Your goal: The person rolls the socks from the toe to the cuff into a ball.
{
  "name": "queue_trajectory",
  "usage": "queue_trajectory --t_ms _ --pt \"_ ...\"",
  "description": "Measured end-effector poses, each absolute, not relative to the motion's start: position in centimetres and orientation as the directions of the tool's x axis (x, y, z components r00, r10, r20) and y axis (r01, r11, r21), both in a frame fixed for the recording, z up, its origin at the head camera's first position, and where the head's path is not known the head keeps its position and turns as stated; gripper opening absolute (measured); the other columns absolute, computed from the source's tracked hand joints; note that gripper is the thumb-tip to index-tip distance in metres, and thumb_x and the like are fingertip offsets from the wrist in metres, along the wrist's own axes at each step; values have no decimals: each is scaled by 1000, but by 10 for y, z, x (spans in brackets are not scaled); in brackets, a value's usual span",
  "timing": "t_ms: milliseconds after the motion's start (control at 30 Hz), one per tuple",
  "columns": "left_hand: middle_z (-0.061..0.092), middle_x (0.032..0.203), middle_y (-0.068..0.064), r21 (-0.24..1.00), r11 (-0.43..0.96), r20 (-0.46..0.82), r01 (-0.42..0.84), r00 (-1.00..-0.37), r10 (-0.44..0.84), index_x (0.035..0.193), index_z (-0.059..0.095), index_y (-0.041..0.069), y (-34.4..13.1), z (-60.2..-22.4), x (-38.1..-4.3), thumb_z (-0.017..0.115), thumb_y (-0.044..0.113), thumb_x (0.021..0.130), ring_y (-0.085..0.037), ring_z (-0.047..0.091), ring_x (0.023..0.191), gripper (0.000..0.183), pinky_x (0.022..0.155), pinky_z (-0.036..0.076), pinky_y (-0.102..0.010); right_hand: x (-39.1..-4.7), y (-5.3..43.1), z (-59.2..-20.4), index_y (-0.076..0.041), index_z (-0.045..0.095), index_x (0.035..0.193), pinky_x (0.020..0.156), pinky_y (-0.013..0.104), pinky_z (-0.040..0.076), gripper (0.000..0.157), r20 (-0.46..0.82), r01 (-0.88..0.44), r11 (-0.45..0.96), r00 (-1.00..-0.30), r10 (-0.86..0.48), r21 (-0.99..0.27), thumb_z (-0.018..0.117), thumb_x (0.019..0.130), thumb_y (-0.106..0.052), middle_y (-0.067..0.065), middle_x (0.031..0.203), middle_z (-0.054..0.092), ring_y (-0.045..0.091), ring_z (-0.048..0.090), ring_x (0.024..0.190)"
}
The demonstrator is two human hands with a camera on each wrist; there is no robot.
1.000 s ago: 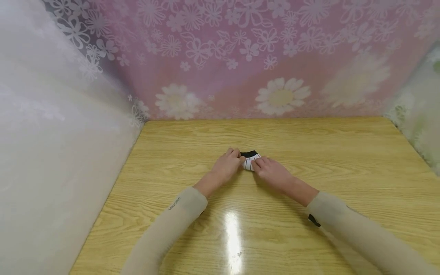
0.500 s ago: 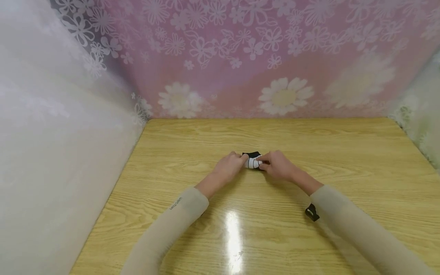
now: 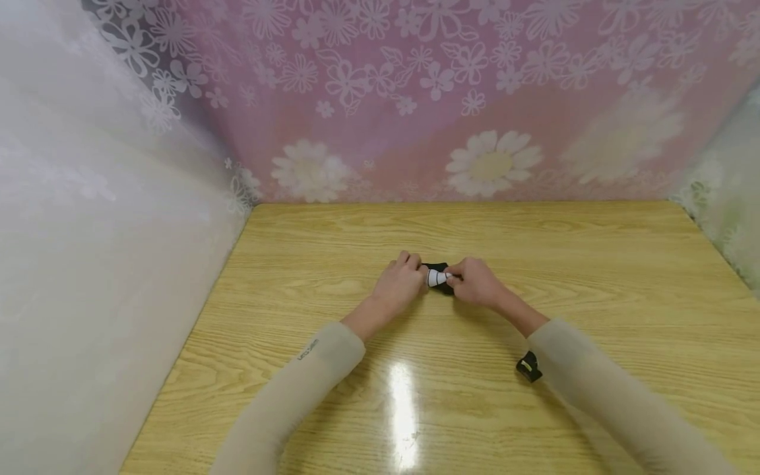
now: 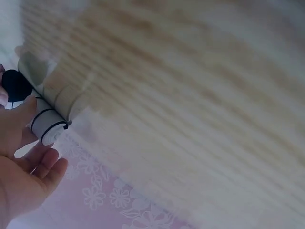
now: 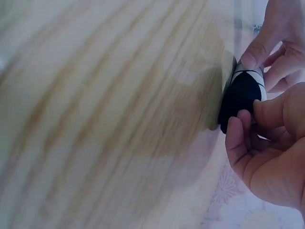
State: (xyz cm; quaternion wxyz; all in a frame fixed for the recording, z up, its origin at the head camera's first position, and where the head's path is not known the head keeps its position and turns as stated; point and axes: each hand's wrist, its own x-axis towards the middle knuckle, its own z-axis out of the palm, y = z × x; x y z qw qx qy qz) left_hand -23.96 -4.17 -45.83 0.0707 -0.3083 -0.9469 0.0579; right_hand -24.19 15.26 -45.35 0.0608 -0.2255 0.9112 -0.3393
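Note:
A small rolled sock (image 3: 437,278), white with thin black stripes and black parts, lies on the table between both hands. At its left end, my left hand (image 3: 399,284) grips the roll with the thumb on the near side. In the left wrist view the spiral end of the rolled sock (image 4: 51,131) shows beside the left thumb. My right hand (image 3: 478,282) pinches the right end between thumb and fingers. The right wrist view shows the sock's black part (image 5: 242,98) near the right thumb. Some fingertips are hidden behind the cloth.
The wood-grain table (image 3: 332,231) extends around the hands and reflects light near the front. A pink floral backdrop (image 3: 380,132) rises behind it, with a pale panel (image 3: 119,264) on the left. A black strap (image 3: 528,367) hangs below the right sleeve.
My right hand has gone from lying over the sock's near right side to pinching its right end. The white striped part looks narrower, and black cloth shows on its near side.

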Motion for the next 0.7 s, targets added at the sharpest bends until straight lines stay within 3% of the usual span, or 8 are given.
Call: queue_trajectory --t_ms 100,233,333,467,600,700 --pt "58 116 -4 -111 818 78 564 -816 573 118 69 12 -40 -456 -240 61 34 100 -20 52 106 29 83 54 -26 -241 151 -455 10 71 109 48 22 26 28 32 -339 669 -904 -426 -661 50 93 3 2 54 48 8 26 45" --pt "58 116 -4 -33 836 38 547 -836 548 119 69 13 -38 -455 -241 62 32 99 -18 53 104 28 82 55 -25 -243 151 -455 5 73 94 48 23 24 24 16 -301 654 -915 -403 -694 50 91 2 -5 50 33 8 23 46" --pt "58 119 -3 6 842 18 540 -841 540 119 69 14 -37 -454 -243 62 30 99 -18 55 105 27 84 54 -26 -244 153 -453 4 74 88 50 24 27 21 12 -268 641 -927 -374 -719 54 91 0 -4 52 44 10 29 47" --pt "57 121 -3 46 844 -1 534 -845 535 123 67 14 -38 -454 -242 60 28 100 -19 56 106 27 85 54 -27 -244 154 -452 5 75 99 51 26 35 21 -73 -144 621 -948 -309 -770 57 93 -4 2 59 56 12 38 50" --pt "57 121 -5 20 842 -3 539 -842 539 128 65 13 -39 -453 -240 56 27 102 -20 57 106 30 87 54 -28 -243 155 -449 7 71 110 51 27 42 25 -178 -11 588 -948 -263 -809 57 95 -6 5 59 56 13 45 51" --pt "60 118 -6 -32 841 10 539 -842 540 128 65 13 -38 -453 -239 57 26 102 -21 57 105 30 89 53 -29 -242 154 -448 9 70 111 51 28 44 26 -202 18 585 -947 -251 -811 57 95 -6 5 60 56 12 46 51"
